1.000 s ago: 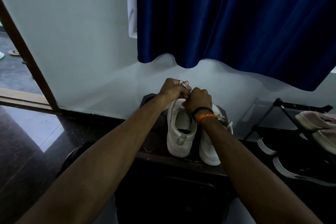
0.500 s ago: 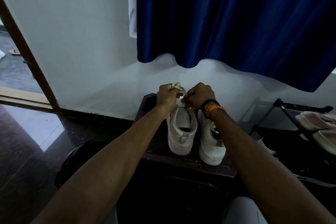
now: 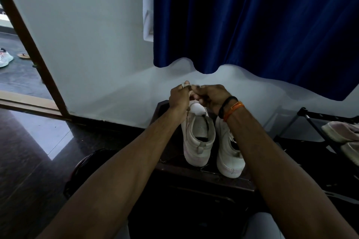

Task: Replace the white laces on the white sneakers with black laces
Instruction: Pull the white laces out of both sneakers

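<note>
Two white sneakers stand heel-toward-me on a dark low table: the left sneaker and the right sneaker. Above the left sneaker's toe end, my left hand and my right hand meet, fingers curled. Both pinch a white lace, part of it wrapped over a left fingertip. The hands hide the lacing area. My right wrist wears black and orange bands. No black lace is visible.
A white wall and a blue curtain are behind the table. A black shoe rack with pale shoes stands at the right. A dark round object lies on the glossy floor at left, near a doorway.
The view has shifted, so the sneakers sit lower and more of both shows. Both hands stay together over the left sneaker's front, still pinching the white lace.
</note>
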The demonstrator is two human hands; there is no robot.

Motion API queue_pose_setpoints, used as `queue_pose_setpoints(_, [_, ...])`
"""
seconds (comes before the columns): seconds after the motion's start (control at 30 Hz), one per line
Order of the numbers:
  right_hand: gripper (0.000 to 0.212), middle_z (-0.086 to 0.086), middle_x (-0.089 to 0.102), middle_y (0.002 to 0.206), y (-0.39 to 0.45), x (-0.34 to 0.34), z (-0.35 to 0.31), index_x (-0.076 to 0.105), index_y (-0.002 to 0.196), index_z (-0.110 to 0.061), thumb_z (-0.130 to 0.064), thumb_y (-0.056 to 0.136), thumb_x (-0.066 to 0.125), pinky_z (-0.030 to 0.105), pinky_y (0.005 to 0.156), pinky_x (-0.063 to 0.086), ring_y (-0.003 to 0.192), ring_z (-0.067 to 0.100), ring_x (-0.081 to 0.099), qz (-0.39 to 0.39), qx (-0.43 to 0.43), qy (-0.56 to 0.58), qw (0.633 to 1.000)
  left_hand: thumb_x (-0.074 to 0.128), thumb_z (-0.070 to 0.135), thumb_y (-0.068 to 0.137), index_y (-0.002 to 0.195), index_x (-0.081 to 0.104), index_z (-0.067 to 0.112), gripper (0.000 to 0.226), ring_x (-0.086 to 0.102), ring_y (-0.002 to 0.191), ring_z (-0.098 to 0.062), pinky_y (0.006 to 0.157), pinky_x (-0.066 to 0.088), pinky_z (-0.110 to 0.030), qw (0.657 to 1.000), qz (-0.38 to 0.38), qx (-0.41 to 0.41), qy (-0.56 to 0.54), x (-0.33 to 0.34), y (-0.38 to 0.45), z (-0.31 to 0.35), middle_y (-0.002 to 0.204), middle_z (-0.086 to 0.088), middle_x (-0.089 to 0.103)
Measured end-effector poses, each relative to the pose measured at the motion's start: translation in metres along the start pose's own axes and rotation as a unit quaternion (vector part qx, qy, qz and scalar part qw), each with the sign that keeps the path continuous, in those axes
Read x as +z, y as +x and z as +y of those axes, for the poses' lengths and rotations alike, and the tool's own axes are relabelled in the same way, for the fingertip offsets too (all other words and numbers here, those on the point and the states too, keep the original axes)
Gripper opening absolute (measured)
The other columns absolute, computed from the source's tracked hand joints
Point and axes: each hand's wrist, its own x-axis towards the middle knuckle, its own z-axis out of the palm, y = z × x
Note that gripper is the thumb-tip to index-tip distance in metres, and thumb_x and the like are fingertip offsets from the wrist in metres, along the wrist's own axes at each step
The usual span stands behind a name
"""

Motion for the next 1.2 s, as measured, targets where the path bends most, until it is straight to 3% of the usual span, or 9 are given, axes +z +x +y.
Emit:
queue_pose_setpoints(0.1, [0.012, 0.014, 0.073, 0.077, 0.005, -0.003, -0.008, 0.074, 0.087, 0.000, -0.012, 0.087, 0.076, 0.021, 0.057, 0.055, 0.065, 0.016, 0.065, 0.044, -0.052, -0.131, 0.989, 0.059, 0.026, 0.096, 0.106, 0.072, 0.012, 0.022, 0.071, 0.086, -0.027, 0.063, 0.056, -0.041, 0.997, -0.063, -0.028, 0.016, -0.004, 0.000, 0.014, 0.086, -0.008, 0.072])
queue_pose_setpoints(0.2, [0.014, 0.014, 0.075, 0.080, 0.008, -0.005, -0.011, 0.076, 0.088, -0.003, -0.017, 0.086, 0.078, 0.026, 0.064, 0.059, 0.066, 0.017, 0.068, 0.080, -0.075, -0.219, 0.969, 0.053, 0.026, 0.102, 0.104, 0.069, 0.012, 0.022, 0.072, 0.091, -0.027, 0.082, 0.061, -0.049, 0.992, -0.112, -0.045, 0.039, -0.009, -0.003, 0.021, 0.090, -0.009, 0.074])
queue_pose_setpoints(0.3, [0.016, 0.009, 0.073, 0.078, 0.008, -0.008, -0.014, 0.075, 0.089, -0.005, -0.021, 0.087, 0.078, 0.023, 0.060, 0.057, 0.064, 0.014, 0.067, 0.091, -0.089, -0.240, 0.962, 0.046, 0.026, 0.105, 0.106, 0.066, 0.008, 0.026, 0.072, 0.094, -0.028, 0.083, 0.061, -0.044, 0.986, -0.149, -0.076, 0.027, -0.016, -0.004, 0.024, 0.098, -0.013, 0.074])
queue_pose_setpoints(0.47, [0.015, 0.011, 0.071, 0.078, 0.002, -0.013, -0.018, 0.074, 0.090, -0.002, -0.016, 0.086, 0.077, 0.024, 0.060, 0.056, 0.063, 0.015, 0.065, 0.093, -0.073, -0.223, 0.968, 0.064, 0.019, 0.098, 0.111, 0.069, -0.003, 0.026, 0.073, 0.091, -0.025, 0.083, 0.061, -0.038, 0.977, -0.203, -0.055, 0.043, -0.024, -0.013, 0.025, 0.103, -0.018, 0.075])
queue_pose_setpoints(0.6, [0.020, 0.013, 0.070, 0.080, -0.011, -0.011, -0.019, 0.074, 0.096, 0.004, -0.013, 0.087, 0.077, 0.020, 0.059, 0.053, 0.065, 0.014, 0.062, 0.030, -0.054, -0.117, 0.991, 0.070, 0.006, 0.092, 0.102, 0.071, -0.002, 0.013, 0.071, 0.079, -0.018, 0.082, 0.062, -0.036, 0.971, -0.224, -0.071, 0.039, -0.026, -0.021, 0.029, 0.097, -0.018, 0.075])
queue_pose_setpoints(0.77, [0.019, 0.003, 0.062, 0.067, -0.027, -0.015, -0.028, 0.070, 0.079, -0.008, -0.023, 0.089, 0.076, 0.018, 0.057, 0.051, 0.059, 0.010, 0.056, -0.007, -0.052, -0.065, 0.996, 0.067, 0.016, 0.096, 0.103, 0.073, 0.005, 0.014, 0.071, 0.082, -0.016, 0.082, 0.061, -0.037, 0.962, -0.252, -0.073, 0.075, -0.028, -0.041, 0.043, 0.093, -0.008, 0.076])
queue_pose_setpoints(0.9, [0.023, 0.004, 0.067, 0.070, -0.037, -0.017, -0.038, 0.073, 0.088, -0.005, -0.028, 0.088, 0.077, 0.020, 0.059, 0.054, 0.061, 0.010, 0.060, 0.008, -0.062, -0.089, 0.994, 0.064, 0.025, 0.098, 0.098, 0.075, 0.015, 0.015, 0.069, 0.087, -0.014, 0.089, 0.057, -0.037, 0.958, -0.235, 0.000, 0.163, -0.038, -0.054, 0.050, 0.094, -0.003, 0.076])
queue_pose_setpoints(1.0, [0.022, 0.010, 0.071, 0.079, -0.045, -0.011, -0.037, 0.072, 0.096, 0.001, -0.019, 0.088, 0.077, 0.020, 0.062, 0.058, 0.064, 0.012, 0.065, -0.008, -0.031, -0.070, 0.997, 0.060, 0.022, 0.101, 0.098, 0.076, 0.013, 0.019, 0.066, 0.087, -0.017, 0.090, 0.057, -0.036, 0.976, -0.185, 0.032, 0.114, -0.042, -0.058, 0.049, 0.096, -0.006, 0.074])
queue_pose_setpoints(1.2, [0.029, 0.016, 0.067, 0.085, -0.054, 0.000, -0.015, 0.068, 0.110, 0.012, -0.005, 0.088, 0.075, 0.019, 0.057, 0.057, 0.060, 0.011, 0.064, -0.002, -0.007, -0.044, 0.999, 0.068, 0.009, 0.093, 0.095, 0.071, 0.000, 0.010, 0.058, 0.066, -0.017, 0.064, 0.054, -0.028, 0.986, -0.132, 0.024, 0.102, -0.042, -0.067, 0.031, 0.076, -0.010, 0.067])
